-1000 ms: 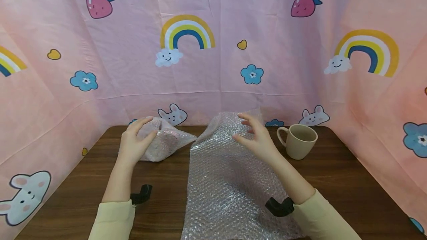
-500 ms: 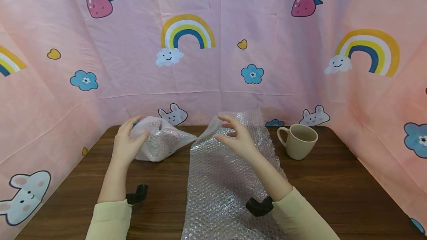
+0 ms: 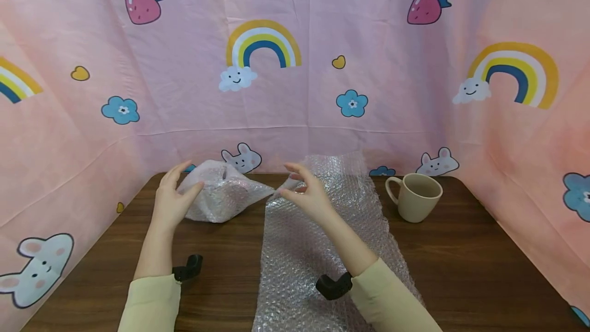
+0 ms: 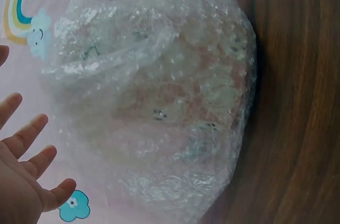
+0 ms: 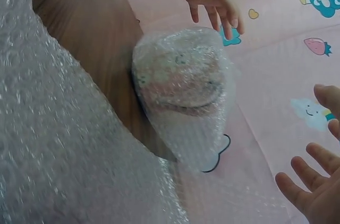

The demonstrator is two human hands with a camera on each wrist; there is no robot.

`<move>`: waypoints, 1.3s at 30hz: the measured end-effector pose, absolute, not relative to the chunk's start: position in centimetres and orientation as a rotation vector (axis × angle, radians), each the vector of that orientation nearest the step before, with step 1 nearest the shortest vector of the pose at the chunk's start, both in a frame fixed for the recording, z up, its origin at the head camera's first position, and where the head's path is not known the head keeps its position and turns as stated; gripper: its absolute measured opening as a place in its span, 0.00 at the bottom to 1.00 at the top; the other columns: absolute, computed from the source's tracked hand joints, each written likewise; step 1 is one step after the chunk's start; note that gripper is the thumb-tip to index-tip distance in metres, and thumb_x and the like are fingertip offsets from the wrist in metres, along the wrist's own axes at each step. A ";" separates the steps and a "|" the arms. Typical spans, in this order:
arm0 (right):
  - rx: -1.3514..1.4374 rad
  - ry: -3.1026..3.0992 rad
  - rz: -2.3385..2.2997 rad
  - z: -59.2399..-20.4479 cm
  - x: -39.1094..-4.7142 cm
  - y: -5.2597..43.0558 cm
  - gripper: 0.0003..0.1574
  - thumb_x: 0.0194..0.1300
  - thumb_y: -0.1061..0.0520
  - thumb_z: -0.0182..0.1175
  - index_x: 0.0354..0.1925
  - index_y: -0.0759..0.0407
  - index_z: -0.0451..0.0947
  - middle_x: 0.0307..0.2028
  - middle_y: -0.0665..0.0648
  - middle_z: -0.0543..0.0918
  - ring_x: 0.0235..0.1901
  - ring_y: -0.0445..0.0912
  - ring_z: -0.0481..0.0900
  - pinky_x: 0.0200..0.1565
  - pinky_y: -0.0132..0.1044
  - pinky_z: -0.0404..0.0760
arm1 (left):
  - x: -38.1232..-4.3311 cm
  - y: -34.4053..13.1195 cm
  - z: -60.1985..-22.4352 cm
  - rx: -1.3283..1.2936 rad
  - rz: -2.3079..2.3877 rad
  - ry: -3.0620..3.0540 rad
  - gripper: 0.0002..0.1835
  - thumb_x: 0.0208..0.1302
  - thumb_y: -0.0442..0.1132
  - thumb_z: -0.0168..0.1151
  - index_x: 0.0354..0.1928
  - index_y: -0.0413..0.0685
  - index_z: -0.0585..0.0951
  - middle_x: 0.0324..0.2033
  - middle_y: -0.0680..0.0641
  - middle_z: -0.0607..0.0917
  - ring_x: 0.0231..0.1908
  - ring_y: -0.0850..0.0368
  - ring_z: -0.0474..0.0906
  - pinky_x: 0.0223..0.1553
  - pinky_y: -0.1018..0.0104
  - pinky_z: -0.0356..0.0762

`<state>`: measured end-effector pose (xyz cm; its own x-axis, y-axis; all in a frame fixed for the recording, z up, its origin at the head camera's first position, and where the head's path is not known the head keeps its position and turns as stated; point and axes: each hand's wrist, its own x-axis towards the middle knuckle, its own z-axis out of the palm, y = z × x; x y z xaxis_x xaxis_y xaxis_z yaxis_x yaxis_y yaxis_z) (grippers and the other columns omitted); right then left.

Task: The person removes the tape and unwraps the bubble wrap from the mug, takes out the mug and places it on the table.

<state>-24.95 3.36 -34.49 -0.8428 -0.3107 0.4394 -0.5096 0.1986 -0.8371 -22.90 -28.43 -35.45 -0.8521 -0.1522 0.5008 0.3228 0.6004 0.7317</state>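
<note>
A bundle of bubble wrap (image 3: 216,193) sits at the back left of the table, wound around a roundish printed thing whose kind I cannot make out. Its right end tapers to a twisted point. At the bundle's left side is my left hand (image 3: 172,196), fingers spread and apparently apart from it, as the left wrist view also suggests. My right hand (image 3: 308,193) hovers over the far left part of a flat bubble wrap sheet (image 3: 318,250), close to the bundle's point. Its fingers are spread and hold nothing. In the right wrist view, the bundle (image 5: 180,75) lies between both hands.
A beige mug (image 3: 417,199) stands upright at the back right, its handle facing left. Brown wood table (image 3: 216,270) shows on both sides of the sheet, which runs from the back to the near edge. A pink patterned cloth (image 3: 184,91) encloses the back and sides.
My right hand has moved left across the sheet towards the bundle. My left hand has shifted slightly left, to the bundle's outer side. Bundle, sheet and mug stay where they were.
</note>
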 end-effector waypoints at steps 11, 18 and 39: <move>0.776 -2.364 1.764 -35.4 -25.3 0.6 0.37 0.61 0.52 0.68 0.66 0.44 0.67 0.63 0.50 0.70 0.56 0.52 0.71 0.42 0.43 0.79 | -23.1 -29.4 -36.1 -0.116 -1.235 -2.292 0.33 0.65 0.44 0.63 0.70 0.45 0.65 0.68 0.37 0.60 0.67 0.36 0.50 0.60 0.33 0.53; 0.777 -2.406 1.753 -36.1 -25.4 -1.1 0.37 0.62 0.49 0.66 0.67 0.39 0.66 0.64 0.50 0.69 0.54 0.54 0.71 0.39 0.42 0.77 | -23.2 -29.9 -36.7 -0.068 -1.321 -2.285 0.39 0.68 0.50 0.57 0.75 0.46 0.52 0.72 0.39 0.49 0.70 0.36 0.41 0.63 0.33 0.45; 0.802 -2.566 1.726 -38.2 -26.2 -3.7 0.48 0.63 0.44 0.64 0.74 0.38 0.51 0.72 0.51 0.56 0.64 0.55 0.64 0.55 0.50 0.72 | -24.1 -31.3 -39.3 0.001 -1.529 -2.380 0.44 0.69 0.58 0.51 0.76 0.57 0.40 0.73 0.40 0.35 0.69 0.30 0.32 0.58 0.25 0.40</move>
